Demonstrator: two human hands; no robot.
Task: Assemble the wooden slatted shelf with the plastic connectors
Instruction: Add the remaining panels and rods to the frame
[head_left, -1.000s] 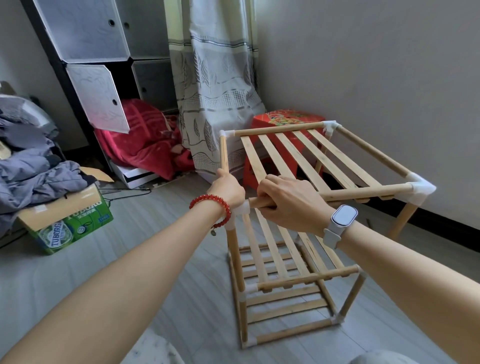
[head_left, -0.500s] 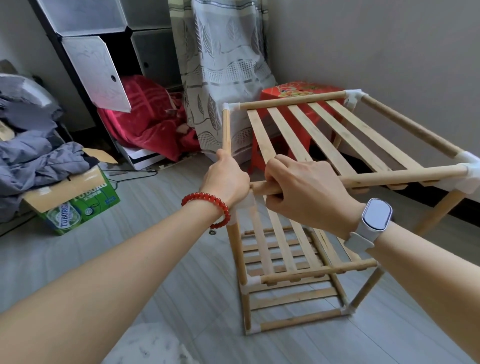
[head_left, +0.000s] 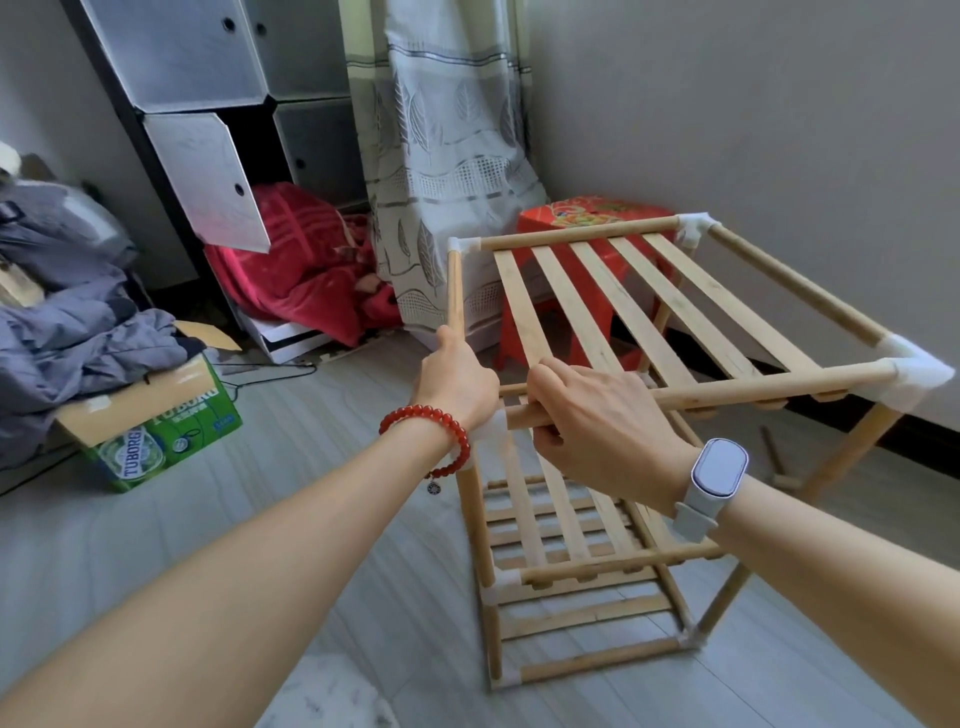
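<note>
wooden slatted shelf (head_left: 613, 322) upright on grey floor (head_left: 311, 493) nr wall, top tier w/ white plastic connectors (head_left: 914, 371) at corners; left hand (head_left: 457, 379) gripping side dowel (head_left: 455, 291), right hand (head_left: 597, 421) curled round front rail (head_left: 753, 387) nr front-left connector.

Bare forearms; red bead bracelet (head_left: 427, 433) left wrist, white smartwatch (head_left: 716, 470) right.
</note>
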